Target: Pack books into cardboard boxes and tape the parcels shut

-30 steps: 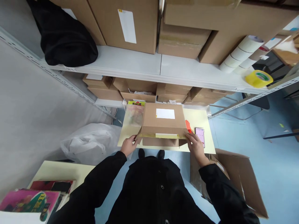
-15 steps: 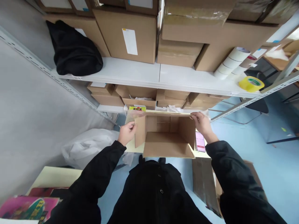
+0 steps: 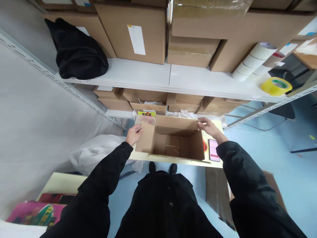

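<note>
An open cardboard box (image 3: 178,142) sits on a narrow cream table (image 3: 138,156), its inside facing me. My left hand (image 3: 134,134) has its fingers closed at the outer edge of the left flap (image 3: 146,137), which is folded outward. At the far right corner, my right hand (image 3: 209,128) pinches the edge of the box's far flap (image 3: 177,123). A phone (image 3: 214,150) with a lit pink screen lies to the right of the box. Behind the left flap there is a packet with a yellow-green label (image 3: 146,114).
A shelf (image 3: 146,74) holding cardboard boxes, a black cloth bundle (image 3: 79,49) and tape rolls (image 3: 276,86) stands ahead. White plastic sheeting (image 3: 95,152) lies left of the table. A large carton (image 3: 218,191) is on the floor at right, near my right arm.
The box has tipped so its bottom shows more, and its near flap no longer lies toward me. The far flap now stands up. My right hand moved slightly left.
</note>
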`<state>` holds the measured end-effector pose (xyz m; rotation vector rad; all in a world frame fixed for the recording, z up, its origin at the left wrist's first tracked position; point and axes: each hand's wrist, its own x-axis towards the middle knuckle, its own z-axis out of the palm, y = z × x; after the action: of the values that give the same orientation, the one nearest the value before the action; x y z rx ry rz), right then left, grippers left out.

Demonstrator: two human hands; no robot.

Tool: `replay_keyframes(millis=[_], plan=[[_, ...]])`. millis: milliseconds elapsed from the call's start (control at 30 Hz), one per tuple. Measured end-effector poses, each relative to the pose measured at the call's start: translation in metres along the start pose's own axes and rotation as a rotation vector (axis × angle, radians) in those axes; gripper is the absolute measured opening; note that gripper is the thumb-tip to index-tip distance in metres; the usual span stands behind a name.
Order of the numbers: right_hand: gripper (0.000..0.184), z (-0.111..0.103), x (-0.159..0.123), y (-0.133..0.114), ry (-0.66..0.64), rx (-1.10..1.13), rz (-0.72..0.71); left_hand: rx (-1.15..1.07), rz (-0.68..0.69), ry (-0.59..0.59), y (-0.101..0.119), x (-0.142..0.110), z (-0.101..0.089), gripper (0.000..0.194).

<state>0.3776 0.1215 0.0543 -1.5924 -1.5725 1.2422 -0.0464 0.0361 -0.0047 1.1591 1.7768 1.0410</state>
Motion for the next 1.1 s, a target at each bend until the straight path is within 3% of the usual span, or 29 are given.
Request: replay_keyframes(millis=[133, 267, 400, 533, 600, 667, 767, 833, 967, 1100], plan=[[0.074, -0.01, -0.004, 0.003, -0.091, -0.223, -0.137, 0.034, 0.052, -0.068, 0.008, -0.006, -0.003, 0.065], [0.084, -0.019, -0.012, -0.006, -0.042, -0.519, -0.305, 0.239, 0.217, -0.08, 0.032, -0.017, -0.009, 0.064], [0.07, -0.01, -0.037, -0.036, 0.021, -0.961, -0.521, 0.443, 0.461, -0.098, 0.06, -0.027, -0.012, 0.055], [0.036, 0.021, -0.067, -0.059, -0.237, -1.227, -0.586, 0.551, 0.555, -0.351, 0.084, -0.033, -0.008, 0.033], [0.033, 0.034, -0.075, -0.059, -0.321, -1.325, -0.552, 0.551, 0.544, -0.459, 0.089, -0.036, -0.003, 0.031], [0.054, 0.038, -0.075, -0.053, -0.382, -1.385, -0.519, 0.501, 0.492, -0.46, 0.088, -0.039, 0.002, 0.046], [0.105, 0.032, -0.066, -0.039, -0.482, -1.396, -0.433, 0.461, 0.425, -0.408, 0.073, -0.042, 0.01, 0.083], [0.122, 0.025, -0.058, -0.028, -0.52, -1.361, -0.371, 0.506, 0.392, -0.418, 0.058, -0.043, 0.016, 0.104], [0.127, 0.014, -0.044, -0.003, -0.491, -1.249, -0.344, 0.697, 0.333, -0.452, 0.032, -0.05, 0.023, 0.132], [0.13, 0.007, -0.035, 0.021, -0.43, -1.292, -0.452, 0.97, 0.304, -0.521, 0.026, -0.065, 0.025, 0.153]])
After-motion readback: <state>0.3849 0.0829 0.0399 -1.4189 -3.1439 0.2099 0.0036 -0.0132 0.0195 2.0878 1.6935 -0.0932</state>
